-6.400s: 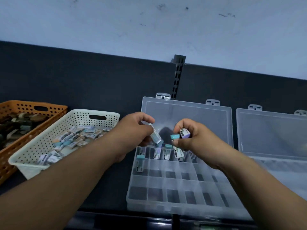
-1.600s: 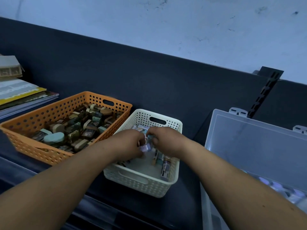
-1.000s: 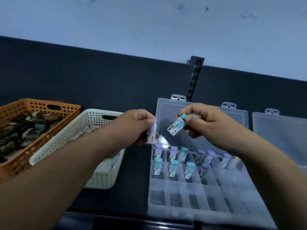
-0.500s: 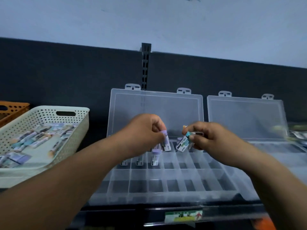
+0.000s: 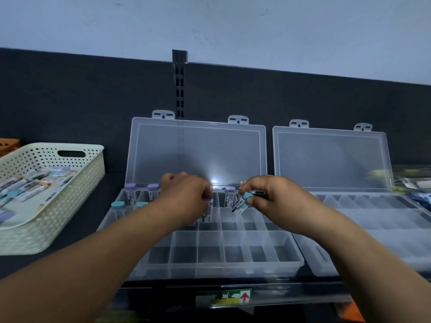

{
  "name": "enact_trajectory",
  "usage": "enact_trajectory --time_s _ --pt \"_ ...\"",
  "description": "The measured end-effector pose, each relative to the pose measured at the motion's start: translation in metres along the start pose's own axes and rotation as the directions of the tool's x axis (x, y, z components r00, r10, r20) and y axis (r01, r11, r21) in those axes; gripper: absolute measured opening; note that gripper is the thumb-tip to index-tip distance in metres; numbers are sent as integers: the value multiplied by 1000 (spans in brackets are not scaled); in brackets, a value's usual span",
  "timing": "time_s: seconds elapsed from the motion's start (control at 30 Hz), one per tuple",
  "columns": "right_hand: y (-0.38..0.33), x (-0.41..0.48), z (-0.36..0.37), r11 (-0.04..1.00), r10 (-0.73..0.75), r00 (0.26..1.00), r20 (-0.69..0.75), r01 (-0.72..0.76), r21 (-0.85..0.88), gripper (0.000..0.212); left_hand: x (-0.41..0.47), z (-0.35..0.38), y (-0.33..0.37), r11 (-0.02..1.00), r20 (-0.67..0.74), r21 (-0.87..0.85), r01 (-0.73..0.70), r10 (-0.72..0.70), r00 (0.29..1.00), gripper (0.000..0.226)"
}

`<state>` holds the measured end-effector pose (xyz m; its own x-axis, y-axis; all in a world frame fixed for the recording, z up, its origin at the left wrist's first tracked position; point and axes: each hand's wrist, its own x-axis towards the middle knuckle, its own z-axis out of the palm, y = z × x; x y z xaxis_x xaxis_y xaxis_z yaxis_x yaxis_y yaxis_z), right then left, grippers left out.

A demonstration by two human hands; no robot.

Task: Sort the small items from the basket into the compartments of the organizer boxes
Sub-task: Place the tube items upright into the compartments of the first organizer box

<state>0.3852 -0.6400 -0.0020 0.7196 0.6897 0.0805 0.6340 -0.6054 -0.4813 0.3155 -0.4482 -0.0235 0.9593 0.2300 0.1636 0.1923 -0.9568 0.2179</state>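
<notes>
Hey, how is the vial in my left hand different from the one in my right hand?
The purple-capped vial in the left hand stands upright, its lower end inside a compartment of the organizer box; the teal-capped vial in the right hand is tilted, above the box. Caps differ: purple on the left hand's vial, teal on the right's. Both are small labelled vials.

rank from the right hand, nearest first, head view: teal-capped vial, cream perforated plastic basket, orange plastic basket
1. Teal-capped vial, pinched in the right hand.
2. Cream perforated plastic basket, on the left.
3. Orange plastic basket, far left edge.
</notes>
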Motion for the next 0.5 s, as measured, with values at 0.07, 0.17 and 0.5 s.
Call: enact_trajectory --time_s 0.07,0.17,0.5 --pt "2 1 2 1000 -2 1000 13 1 2 19 -2 4 0 1000 14 21 -3 3 1000 12" --pt "2 1 1 999 -19 1000 12 18 29 19 -4 5 1 998 44 65 5 -8 999 15" --pt "-10 -7 -6 836 -67 991 -118 121 535 22 -20 -28 35 649 201 -748 138 24 979 23"
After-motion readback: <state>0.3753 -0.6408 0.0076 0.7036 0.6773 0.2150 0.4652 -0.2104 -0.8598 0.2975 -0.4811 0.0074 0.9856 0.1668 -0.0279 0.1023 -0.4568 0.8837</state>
